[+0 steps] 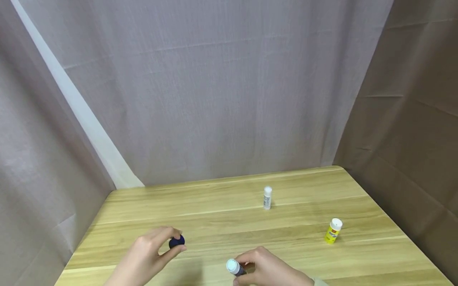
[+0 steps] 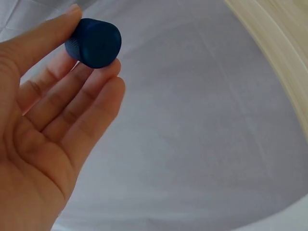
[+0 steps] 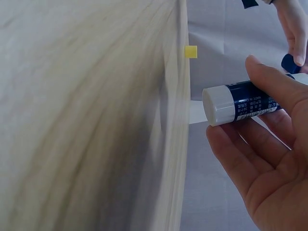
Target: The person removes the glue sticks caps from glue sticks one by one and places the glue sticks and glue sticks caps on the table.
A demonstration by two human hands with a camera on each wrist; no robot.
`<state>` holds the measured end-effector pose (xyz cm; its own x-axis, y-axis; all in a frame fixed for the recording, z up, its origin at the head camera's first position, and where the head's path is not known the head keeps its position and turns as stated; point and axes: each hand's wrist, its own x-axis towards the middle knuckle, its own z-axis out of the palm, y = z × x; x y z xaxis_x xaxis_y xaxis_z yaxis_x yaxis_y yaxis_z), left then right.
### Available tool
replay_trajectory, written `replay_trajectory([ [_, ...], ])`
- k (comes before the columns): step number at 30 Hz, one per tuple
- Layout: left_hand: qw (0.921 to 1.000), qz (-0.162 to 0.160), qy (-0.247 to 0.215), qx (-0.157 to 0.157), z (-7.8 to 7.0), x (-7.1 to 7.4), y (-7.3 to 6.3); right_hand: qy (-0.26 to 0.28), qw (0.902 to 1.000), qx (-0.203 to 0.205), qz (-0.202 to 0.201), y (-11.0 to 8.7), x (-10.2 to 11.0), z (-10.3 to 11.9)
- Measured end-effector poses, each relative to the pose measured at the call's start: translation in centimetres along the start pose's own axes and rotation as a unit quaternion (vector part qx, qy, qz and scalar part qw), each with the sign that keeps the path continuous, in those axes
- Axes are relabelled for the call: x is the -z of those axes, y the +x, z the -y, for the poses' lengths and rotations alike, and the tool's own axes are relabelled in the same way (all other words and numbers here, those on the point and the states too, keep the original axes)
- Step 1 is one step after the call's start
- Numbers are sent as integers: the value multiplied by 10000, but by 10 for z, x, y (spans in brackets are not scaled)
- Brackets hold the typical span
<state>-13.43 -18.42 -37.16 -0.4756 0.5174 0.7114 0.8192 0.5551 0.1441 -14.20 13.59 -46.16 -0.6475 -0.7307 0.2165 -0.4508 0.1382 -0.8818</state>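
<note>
Between thumb and fingers, my left hand (image 1: 148,252) pinches a small dark blue cap (image 2: 99,44) with a ridged side. My right hand (image 1: 270,268) grips a glue stick (image 3: 252,101) around its dark blue labelled barrel. One end of it, toward the right wrist camera, is a white base; the other end, also whitish, points up in the head view. Cap and glue stick are apart, with the left hand to the left of the right one, both over the near part of the table.
On the wooden table (image 1: 214,222) a white glue stick (image 1: 267,198) stands upright toward the back. A yellow glue stick (image 1: 333,231) with a white cap stands on the right. Grey curtains (image 1: 222,99) hang behind and at the sides. A yellow tab (image 3: 191,52) shows at the table's edge.
</note>
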Motion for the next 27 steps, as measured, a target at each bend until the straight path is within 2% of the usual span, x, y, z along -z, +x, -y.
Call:
replay_trajectory([
  [5,9992,-210,165,298,4,11,-8,-150,9999,20,-65,0,1,1],
  [10,9981,-329,264,460,7,18,-15,-239,9996,80,-129,0,1,1],
  [18,9922,-150,454,1148,10,24,-29,-172,9997,93,-157,0,-1,-1],
  [21,9886,-106,451,1433,15,24,-39,-224,9996,78,-140,-1,-1,-2],
  [27,9798,20,488,1941,29,18,-71,-245,9996,74,-110,-1,-1,-3],
])
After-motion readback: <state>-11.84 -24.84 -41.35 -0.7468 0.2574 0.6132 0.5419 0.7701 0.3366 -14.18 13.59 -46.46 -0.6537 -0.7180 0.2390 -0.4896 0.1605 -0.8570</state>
